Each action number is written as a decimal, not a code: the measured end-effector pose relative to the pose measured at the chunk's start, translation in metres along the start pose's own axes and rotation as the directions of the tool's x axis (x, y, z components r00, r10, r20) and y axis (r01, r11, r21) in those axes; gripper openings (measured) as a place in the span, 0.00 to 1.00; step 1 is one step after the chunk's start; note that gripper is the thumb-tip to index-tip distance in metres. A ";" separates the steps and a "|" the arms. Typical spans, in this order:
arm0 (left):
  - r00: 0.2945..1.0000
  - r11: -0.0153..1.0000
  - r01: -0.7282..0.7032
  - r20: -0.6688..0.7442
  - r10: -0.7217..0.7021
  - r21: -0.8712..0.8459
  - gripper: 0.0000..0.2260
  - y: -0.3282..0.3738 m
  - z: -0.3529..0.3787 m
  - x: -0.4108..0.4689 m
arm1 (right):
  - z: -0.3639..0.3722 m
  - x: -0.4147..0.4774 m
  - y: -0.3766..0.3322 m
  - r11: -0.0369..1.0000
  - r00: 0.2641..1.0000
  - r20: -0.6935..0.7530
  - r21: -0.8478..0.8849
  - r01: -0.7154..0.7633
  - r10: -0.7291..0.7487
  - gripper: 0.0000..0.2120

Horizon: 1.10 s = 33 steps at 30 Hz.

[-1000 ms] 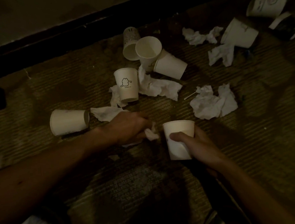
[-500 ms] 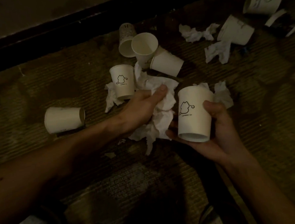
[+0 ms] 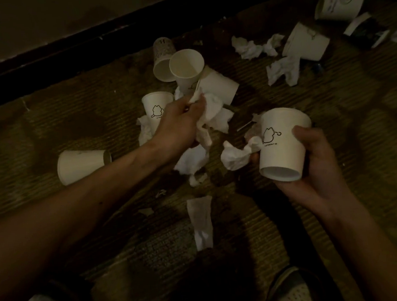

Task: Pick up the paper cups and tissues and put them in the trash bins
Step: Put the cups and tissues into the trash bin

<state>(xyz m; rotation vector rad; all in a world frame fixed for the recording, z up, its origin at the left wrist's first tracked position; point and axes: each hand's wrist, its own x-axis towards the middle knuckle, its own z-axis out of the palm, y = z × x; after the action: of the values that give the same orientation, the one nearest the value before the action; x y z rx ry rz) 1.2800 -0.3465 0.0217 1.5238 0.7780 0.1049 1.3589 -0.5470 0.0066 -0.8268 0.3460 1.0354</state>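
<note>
My left hand (image 3: pixel 178 121) is closed in a fist round a bunch of crumpled tissues (image 3: pixel 213 116), which hang from it just above the floor (image 3: pixel 339 198), a dim woven mat. My right hand (image 3: pixel 312 165) has its fingers and thumb curled round a paper cup (image 3: pixel 282 143) with a cat outline on its side. I hold the cup off the floor and tilted, with its base toward me and its mouth away. A tissue wad (image 3: pixel 235 157) sits against the cup's left side by my fingertips; I cannot tell whether I am pinching it or it lies on the floor below. Just behind my left hand an upright cup (image 3: pixel 155 106) with the same cat stands among more tissue. Beyond it three bunched cups (image 3: pixel 186 65) touch one another, the middle one showing me its open mouth. Off to the left a fallen cup (image 3: pixel 82 165) lies on its side, well apart from the rest. A flat tissue strip (image 3: pixel 200 221) lies on the floor between my forearms. Toward the far right are scattered tissues (image 3: pixel 253 47) and a tipped cup (image 3: pixel 305 42), with a far cup (image 3: pixel 340 3) on its side beyond. The toe of my shoe (image 3: pixel 291 290) shows at the bottom edge.
</note>
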 end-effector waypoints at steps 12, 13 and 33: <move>0.990 0.908 0.110 0.129 -0.062 -0.405 0.17 0.039 0.016 -0.022 | 0.017 -0.007 -0.002 0.998 0.984 0.175 0.041 -0.047 0.039 0.39; 0.993 0.914 0.093 0.101 -0.057 -0.395 0.16 0.038 0.019 -0.022 | 0.018 -0.008 -0.002 0.997 0.983 0.184 0.071 -0.040 0.026 0.40; 0.974 0.956 -0.140 0.137 0.180 -0.258 0.19 0.001 0.047 -0.037 | 0.025 -0.006 -0.003 0.991 0.943 0.329 0.133 0.010 -0.054 0.32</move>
<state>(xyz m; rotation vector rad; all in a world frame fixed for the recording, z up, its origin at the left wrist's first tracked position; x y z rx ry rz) 1.2760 -0.4053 0.0303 1.3376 0.4923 0.1915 1.3557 -0.5333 0.0280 -0.5263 0.1103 1.0889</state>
